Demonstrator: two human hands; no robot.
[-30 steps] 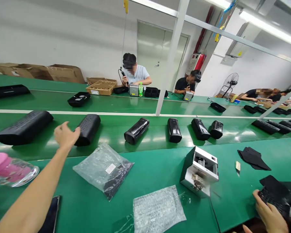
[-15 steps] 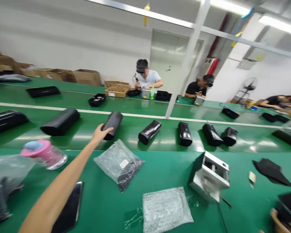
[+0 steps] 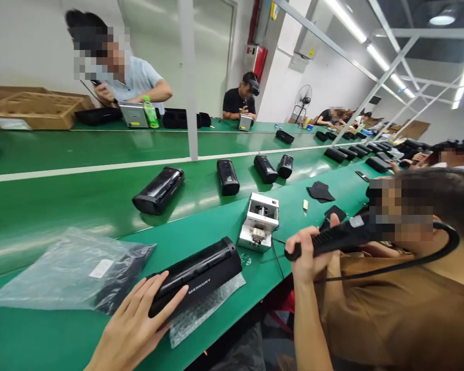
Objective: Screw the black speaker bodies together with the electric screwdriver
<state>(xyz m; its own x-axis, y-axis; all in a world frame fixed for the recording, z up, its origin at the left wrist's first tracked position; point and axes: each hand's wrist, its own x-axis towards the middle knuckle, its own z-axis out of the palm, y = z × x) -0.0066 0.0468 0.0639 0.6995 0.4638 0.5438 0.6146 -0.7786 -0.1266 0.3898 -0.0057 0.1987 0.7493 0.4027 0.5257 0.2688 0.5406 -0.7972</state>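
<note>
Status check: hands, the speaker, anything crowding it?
Left hand flat on the near end of the black speaker, grip open. Right hand out of view. Speaker lies on bubble wrap; plastic bag to its left, a co-worker's hand with a black tool to its right.

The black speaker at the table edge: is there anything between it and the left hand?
Nothing visible. The left hand already lies on the near end of the speaker, fingers spread over it. The speaker rests on a bubble-wrap sheet.
</note>
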